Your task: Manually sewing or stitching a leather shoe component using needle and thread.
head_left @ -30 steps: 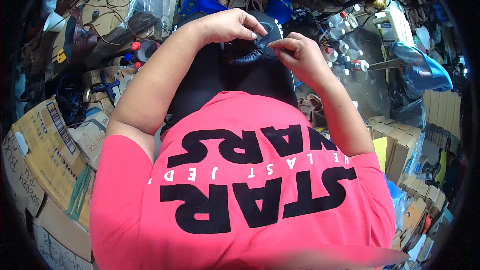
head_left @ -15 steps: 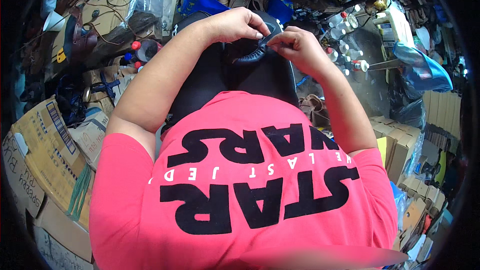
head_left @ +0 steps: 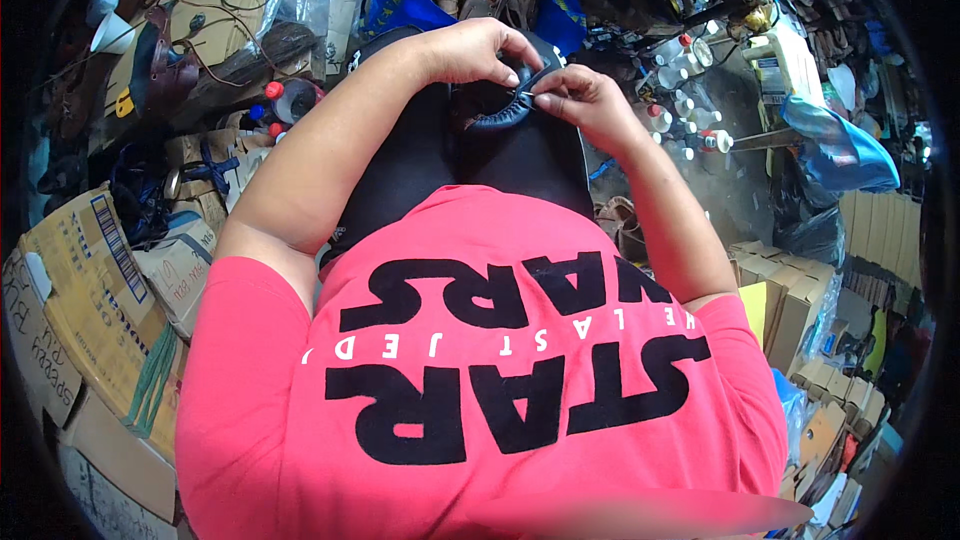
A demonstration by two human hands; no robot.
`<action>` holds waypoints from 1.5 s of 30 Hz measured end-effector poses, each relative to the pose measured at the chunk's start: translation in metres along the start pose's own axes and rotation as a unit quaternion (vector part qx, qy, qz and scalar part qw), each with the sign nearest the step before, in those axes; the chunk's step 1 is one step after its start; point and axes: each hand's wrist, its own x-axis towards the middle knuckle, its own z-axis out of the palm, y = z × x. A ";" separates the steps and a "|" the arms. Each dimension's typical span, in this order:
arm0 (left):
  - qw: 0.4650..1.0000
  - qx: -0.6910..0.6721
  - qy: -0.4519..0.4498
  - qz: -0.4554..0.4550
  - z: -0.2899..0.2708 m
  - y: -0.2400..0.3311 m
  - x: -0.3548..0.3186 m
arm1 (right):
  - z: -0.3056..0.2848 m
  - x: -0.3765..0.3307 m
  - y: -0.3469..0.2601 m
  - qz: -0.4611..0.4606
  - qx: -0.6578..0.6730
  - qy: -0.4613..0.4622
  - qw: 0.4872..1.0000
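Over my lap lies a black leather piece (head_left: 500, 121) with a curved, puckered edge, like a shoe upper. My left hand (head_left: 483, 52) grips its far edge, thumb on top and fingers curled around it. Close beside, my right hand (head_left: 580, 100) pinches a thin, pale, needle-like thing (head_left: 525, 94) between thumb and forefinger. Its tip meets the leather near my left thumb. The underside of the leather and the ends of my left fingers are hidden.
Beyond my knees a blue bag (head_left: 400, 2) holds brown leather-like pieces. To the right stand several small bottles (head_left: 690, 110) and stacked cardboard boxes (head_left: 785, 285). Bottles with red and blue caps (head_left: 292, 100) and a large carton (head_left: 95, 270) are at the left.
My right hand has shifted slightly left and nearer to me, and the pale needle-like thing now shows at its fingertips. The left hand keeps its grip on the leather, which has tilted a little.
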 end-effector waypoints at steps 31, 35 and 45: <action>0.932 0.078 0.353 0.033 0.058 0.001 -0.070 | 0.017 -0.037 -0.031 0.012 -0.180 0.036 0.983; 0.949 0.005 0.311 0.050 0.051 0.007 -0.064 | 0.001 -0.026 -0.014 0.018 -0.065 0.007 0.998; 0.936 0.095 0.332 0.068 0.056 -0.001 -0.067 | 0.008 -0.033 -0.033 -0.010 -0.210 0.023 0.977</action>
